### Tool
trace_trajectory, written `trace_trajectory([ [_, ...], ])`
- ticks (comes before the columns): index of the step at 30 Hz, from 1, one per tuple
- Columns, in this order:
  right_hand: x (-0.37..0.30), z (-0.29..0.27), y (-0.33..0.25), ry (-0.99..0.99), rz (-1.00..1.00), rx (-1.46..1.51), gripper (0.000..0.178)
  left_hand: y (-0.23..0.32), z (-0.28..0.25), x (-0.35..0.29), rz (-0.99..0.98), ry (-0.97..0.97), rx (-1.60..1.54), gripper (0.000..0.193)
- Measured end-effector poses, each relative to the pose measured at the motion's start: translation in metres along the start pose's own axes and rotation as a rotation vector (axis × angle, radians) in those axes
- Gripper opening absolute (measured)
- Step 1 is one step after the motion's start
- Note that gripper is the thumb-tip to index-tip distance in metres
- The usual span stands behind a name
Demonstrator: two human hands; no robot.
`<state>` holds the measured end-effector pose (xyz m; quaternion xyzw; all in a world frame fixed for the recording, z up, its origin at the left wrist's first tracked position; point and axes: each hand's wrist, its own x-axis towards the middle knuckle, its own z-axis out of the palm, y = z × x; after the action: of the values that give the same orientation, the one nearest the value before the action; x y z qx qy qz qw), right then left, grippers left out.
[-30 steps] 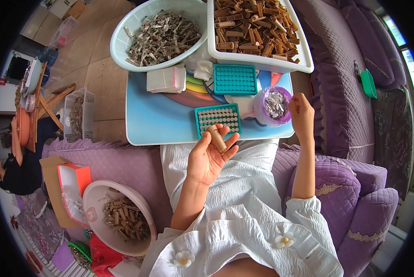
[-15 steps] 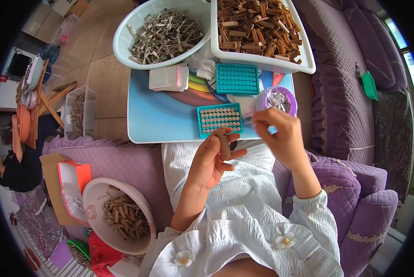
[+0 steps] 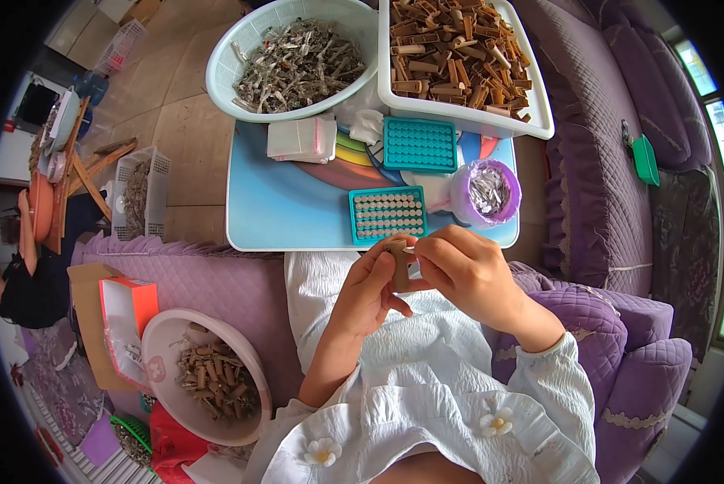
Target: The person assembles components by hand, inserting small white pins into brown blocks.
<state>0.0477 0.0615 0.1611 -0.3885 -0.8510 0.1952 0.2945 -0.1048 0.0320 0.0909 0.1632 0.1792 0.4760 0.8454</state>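
Observation:
My left hand (image 3: 365, 294) is wrapped round a short brown tube (image 3: 401, 270), held upright between thumb and fingers. At the tube's upper end my right hand (image 3: 467, 270) is closed in a pinch on a small whitish piece, mostly hidden by the fingers. Just beyond my hands, a teal tray (image 3: 351, 218) holds rows of small round pale pieces. To its right stands a purple-rimmed cup (image 3: 514, 198) of silvery strips. Behind lies a second teal tray (image 3: 419, 143) with rows of round hollows.
At the table's far side stand a pale green basin (image 3: 219, 77) of clear glittering pieces and a white bin (image 3: 491, 123) of brown split tubes. Clear plastic bags (image 3: 300, 140) lie on the blue table (image 3: 277, 218). A pink basin (image 3: 159, 383) of brown tubes sits left; a person (image 3: 31, 278) works farther off.
My right hand has moved from beside the purple-rimmed cup down and left to the tube's upper end. The left hand still grips the tube, with its fingers drawn in more.

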Motion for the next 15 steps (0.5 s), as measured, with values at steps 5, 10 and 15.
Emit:
trace_trajectory([
  [5, -0.0009, 0.0002, -0.0030, -0.023, 0.013, -0.034, 0.014, -0.0014, -0.0013, 0.0000, -0.006, 0.016, -0.004, 0.035],
  [10, -0.0022, -0.0010, -0.0002, -0.100, -0.019, -0.072, 0.030, -0.0009, 0.0028, -0.0004, -0.028, 0.050, 0.136, 0.037],
  [15, -0.0034, 0.0026, 0.0028, -0.152, -0.007, -0.090, 0.030, -0.0022, 0.0061, -0.0006, -0.045, 0.123, 0.333, 0.037],
])
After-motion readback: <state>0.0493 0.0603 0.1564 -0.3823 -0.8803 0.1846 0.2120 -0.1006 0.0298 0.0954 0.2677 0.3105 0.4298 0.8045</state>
